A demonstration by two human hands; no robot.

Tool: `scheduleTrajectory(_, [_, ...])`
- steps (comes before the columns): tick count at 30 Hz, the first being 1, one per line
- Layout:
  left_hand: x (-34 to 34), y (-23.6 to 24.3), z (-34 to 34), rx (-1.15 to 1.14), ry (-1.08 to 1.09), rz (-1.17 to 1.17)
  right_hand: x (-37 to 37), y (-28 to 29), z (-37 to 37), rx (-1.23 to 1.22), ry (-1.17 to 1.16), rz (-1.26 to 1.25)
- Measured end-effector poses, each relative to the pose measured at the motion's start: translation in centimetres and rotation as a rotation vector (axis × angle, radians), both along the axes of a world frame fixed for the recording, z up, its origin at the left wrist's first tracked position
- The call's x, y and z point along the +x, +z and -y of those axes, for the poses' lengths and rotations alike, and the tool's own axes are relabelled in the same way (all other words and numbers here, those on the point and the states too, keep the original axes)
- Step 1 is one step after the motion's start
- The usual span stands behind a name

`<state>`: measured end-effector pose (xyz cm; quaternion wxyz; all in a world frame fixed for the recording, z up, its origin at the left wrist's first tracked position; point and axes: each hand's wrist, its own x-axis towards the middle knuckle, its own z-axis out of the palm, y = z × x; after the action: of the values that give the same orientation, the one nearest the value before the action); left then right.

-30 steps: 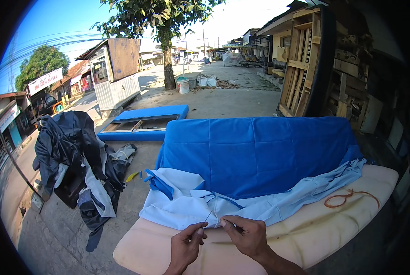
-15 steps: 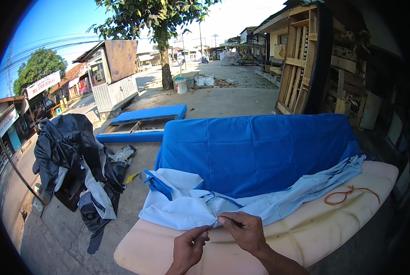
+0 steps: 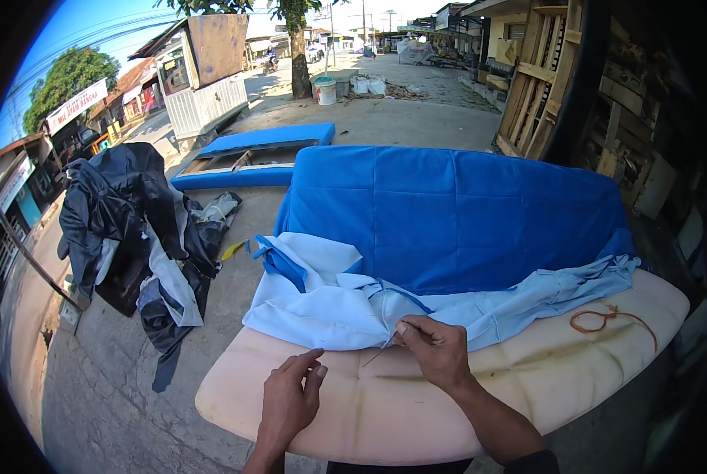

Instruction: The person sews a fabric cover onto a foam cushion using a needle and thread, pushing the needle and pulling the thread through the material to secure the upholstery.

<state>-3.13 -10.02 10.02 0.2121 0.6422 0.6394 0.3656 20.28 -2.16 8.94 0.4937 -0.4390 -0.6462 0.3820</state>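
My right hand (image 3: 440,359) pinches a thin needle-like piece at the lower edge of the pale blue cloth (image 3: 306,316). My left hand (image 3: 292,395) is apart from it, lower and to the left over the beige foam pad (image 3: 250,395), its fingers loosely bent and apart, holding nothing. The cloth lies on the pad against a tall piece covered in bright blue fabric (image 3: 464,213). An orange cord loop (image 3: 594,324) rests on the pad at the right.
Black torn upholstery (image 3: 124,205) lies on the pavement at the left. A blue-covered frame (image 3: 266,138) lies behind. Wooden frames (image 3: 539,71) stand at the back right. A booth (image 3: 203,103), a tree (image 3: 298,55) and a bucket (image 3: 326,93) are further back.
My left hand has let go of the thin piece and moved down-left. My right hand still pinches near the cloth. The view has tilted down, so the scene sits higher in frame.
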Motion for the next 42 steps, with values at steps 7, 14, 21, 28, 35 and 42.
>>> scheduleTrajectory(7, [-1.8,0.2,5.6,-0.139,0.138,0.151,-1.8,-1.1,0.6,0.072,0.000,0.191])
scheduleTrajectory(14, [-0.9,-3.8,11.3,0.657,0.541,-0.477,-3.4,-2.2,0.4,0.029,0.077,0.327])
scheduleTrajectory(21, [0.1,-7.5,6.2,0.685,0.433,-0.383,-4.3,-5.5,-1.0,0.006,0.196,0.605])
scheduleTrajectory(28, [2.0,1.8,-6.7,0.920,0.344,-0.163,-2.7,-1.3,-8.4,-0.287,0.305,0.809])
scheduleTrajectory(35, [1.4,2.0,-7.1,0.900,0.417,-0.166,-1.4,5.9,-8.3,-0.259,0.433,0.887])
scheduleTrajectory(42, [1.5,0.2,-7.3,1.019,0.454,-0.165,-0.9,10.1,2.8,0.400,0.343,1.142])
